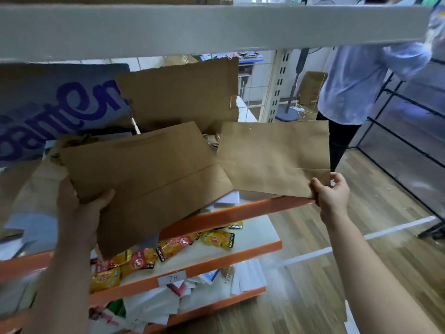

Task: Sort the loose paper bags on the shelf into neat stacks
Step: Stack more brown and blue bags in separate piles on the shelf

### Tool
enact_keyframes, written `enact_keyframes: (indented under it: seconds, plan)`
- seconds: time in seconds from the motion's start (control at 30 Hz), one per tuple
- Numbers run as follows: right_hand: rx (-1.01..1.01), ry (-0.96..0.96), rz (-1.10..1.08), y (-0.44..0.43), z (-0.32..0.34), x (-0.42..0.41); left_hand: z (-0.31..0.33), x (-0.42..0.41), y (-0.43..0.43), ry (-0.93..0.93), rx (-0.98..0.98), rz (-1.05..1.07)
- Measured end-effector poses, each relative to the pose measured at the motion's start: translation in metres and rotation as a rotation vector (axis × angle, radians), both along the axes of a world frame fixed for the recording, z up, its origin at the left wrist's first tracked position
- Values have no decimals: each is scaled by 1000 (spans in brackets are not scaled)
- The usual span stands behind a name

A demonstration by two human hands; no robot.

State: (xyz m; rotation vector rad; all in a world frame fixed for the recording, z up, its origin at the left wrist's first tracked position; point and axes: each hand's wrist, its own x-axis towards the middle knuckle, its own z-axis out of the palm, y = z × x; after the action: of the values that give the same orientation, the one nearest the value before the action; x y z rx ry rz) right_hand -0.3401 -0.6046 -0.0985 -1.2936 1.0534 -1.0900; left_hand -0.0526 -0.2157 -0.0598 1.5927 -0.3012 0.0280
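Observation:
My left hand (80, 208) grips the near left edge of a flat brown paper bag (147, 179), thumb on top, holding it tilted over the orange-edged shelf (240, 210). My right hand (332, 191) pinches the lower right corner of a second flat brown paper bag (272, 157), held beside the first and above the shelf's right end. A third brown paper bag (183, 95) with a jagged top stands upright at the back. More crumpled brown paper (72, 141) lies partly hidden behind the left bag.
A grey bag with purple lettering (55, 112) stands at the back left. A grey upper shelf (192, 27) hangs overhead. Snack packets (173, 247) lie on the lower shelf, white papers (168, 302) below that. A person in a light shirt (356, 85) stands at the right on wooden flooring.

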Motion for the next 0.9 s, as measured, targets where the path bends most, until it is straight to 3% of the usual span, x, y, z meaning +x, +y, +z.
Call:
enact_keyframes:
  seconds: [0.2, 0.37, 0.7, 0.9]
  plan:
    - [2, -13, -29, -5, 6, -42, 2, -28, -12, 32, -27, 0]
    - [16, -74, 79, 8, 12, -43, 3, -46, -6, 81, -69, 15]
    - [-7, -154, 388, 85, 33, 54, 0, -50, 101, 80, -169, 200]
    - [-100, -82, 542, 154, 45, 122, -3, -57, 192, 89, -226, 395]
